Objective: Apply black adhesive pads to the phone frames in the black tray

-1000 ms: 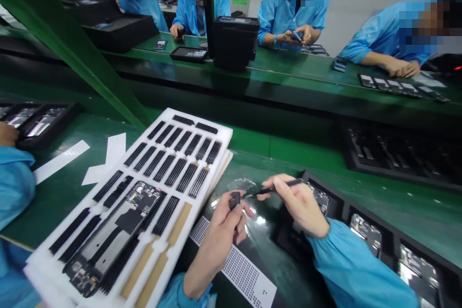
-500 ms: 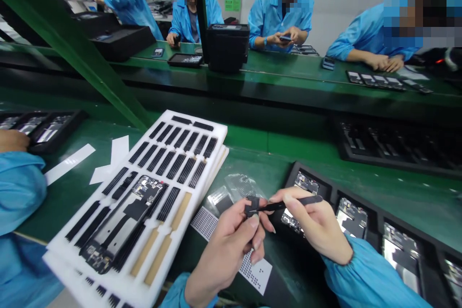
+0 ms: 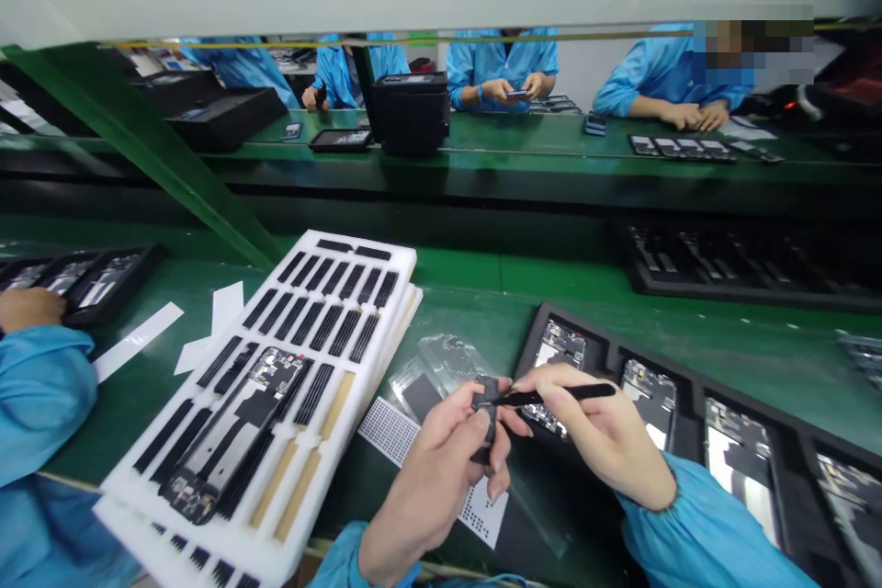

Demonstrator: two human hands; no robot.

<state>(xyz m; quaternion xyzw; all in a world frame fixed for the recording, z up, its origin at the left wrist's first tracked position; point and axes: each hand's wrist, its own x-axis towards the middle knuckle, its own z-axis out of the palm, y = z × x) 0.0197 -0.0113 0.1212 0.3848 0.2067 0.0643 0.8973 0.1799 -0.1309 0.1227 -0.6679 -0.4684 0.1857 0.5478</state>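
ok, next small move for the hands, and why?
Probably hold the left hand steady and nudge the black tool lightly with the right hand: its tip is at the small black part pinched in the left fingers, though whether it grips anything is too small to tell.

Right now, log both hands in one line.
left hand: holds small black part | right hand: black tool at part | white tray: phone chassis on top

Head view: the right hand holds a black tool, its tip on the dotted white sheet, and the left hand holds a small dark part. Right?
The tip's place is wrong: in the head view, the right hand holds the black tool with its tip at the small dark part in the left hand.
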